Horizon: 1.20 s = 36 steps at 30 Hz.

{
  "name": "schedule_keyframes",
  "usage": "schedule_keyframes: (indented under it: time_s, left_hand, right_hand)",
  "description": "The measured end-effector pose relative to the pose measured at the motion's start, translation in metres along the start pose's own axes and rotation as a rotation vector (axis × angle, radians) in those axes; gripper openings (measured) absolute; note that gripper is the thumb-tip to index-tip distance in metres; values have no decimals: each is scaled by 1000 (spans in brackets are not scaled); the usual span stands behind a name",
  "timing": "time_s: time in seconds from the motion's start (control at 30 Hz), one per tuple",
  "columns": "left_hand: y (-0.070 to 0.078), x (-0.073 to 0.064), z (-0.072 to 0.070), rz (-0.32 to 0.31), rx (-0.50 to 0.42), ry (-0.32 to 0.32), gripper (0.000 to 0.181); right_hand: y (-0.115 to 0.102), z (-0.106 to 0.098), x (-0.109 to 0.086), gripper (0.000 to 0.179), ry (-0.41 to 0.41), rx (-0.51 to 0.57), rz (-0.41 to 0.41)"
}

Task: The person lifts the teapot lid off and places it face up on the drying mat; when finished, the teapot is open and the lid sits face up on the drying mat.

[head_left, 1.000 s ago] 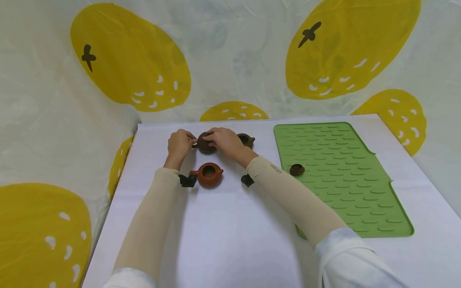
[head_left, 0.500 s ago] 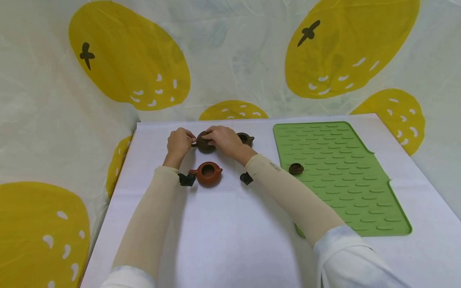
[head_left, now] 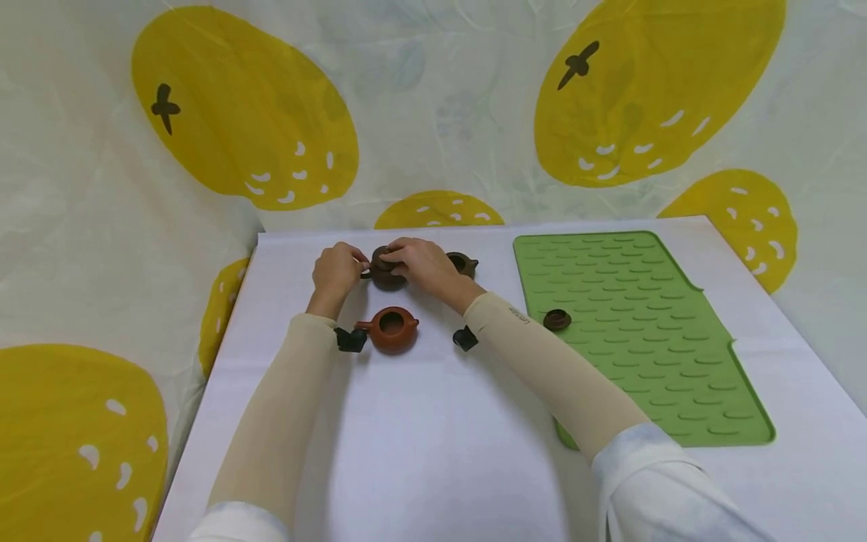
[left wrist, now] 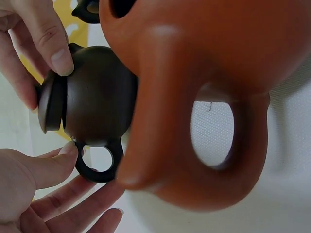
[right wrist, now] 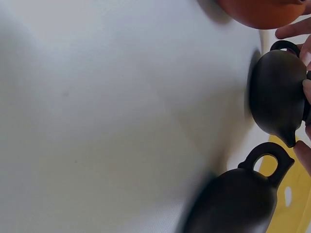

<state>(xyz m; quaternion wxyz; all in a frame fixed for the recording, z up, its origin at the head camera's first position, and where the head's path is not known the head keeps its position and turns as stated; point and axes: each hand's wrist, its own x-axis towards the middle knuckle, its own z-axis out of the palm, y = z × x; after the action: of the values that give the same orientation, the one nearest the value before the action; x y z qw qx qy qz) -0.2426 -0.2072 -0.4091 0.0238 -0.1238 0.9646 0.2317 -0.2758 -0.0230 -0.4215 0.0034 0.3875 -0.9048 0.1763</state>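
Note:
At the table's back left, my left hand [head_left: 335,277] holds the handle of a dark brown teapot [head_left: 389,281], thumb and fingers on either side of it in the left wrist view. My right hand [head_left: 428,267] grips the teapot's lid [left wrist: 52,102]. This lid is tilted, with a thin gap showing between it and the pot body. An orange-red clay teapot [head_left: 394,330] without a lid stands nearer, its handle to the left. Partly hidden behind my right hand is another dark, lidless teapot [head_left: 463,263], seen close in the right wrist view.
A green ridged mat [head_left: 650,339] lies on the right of the white-covered table [head_left: 433,444]. On its left edge sits a small dark brown lid-like piece [head_left: 558,320]. A pale curtain [head_left: 433,105] with yellow fruit prints hangs behind the table.
The lid of the held teapot has come up from its seat and tilted in my right hand. My left hand keeps its place at the handle. The other teapots have not moved.

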Motion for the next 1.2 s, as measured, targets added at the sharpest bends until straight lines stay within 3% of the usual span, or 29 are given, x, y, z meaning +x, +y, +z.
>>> schedule_keyframes:
  time_s: [0.33,0.73,1.0,1.2]
  left_hand:
    - [1,-2,-1,4,4,12,17]
    - [0,-1,-1,-16,3,-4,19]
    - [-2,-1,2,-25,-1,-13,19]
    - [-2,-1,2,-20,-7,-3,19]
  right_hand:
    - [5,-11,-7,40,53,70,-18]
    - [7,-44,-20,39,195,71,-89]
    - [10,-65,-37,37,262,121,-107]
    - [14,-79,-53,34,272,90,-117]
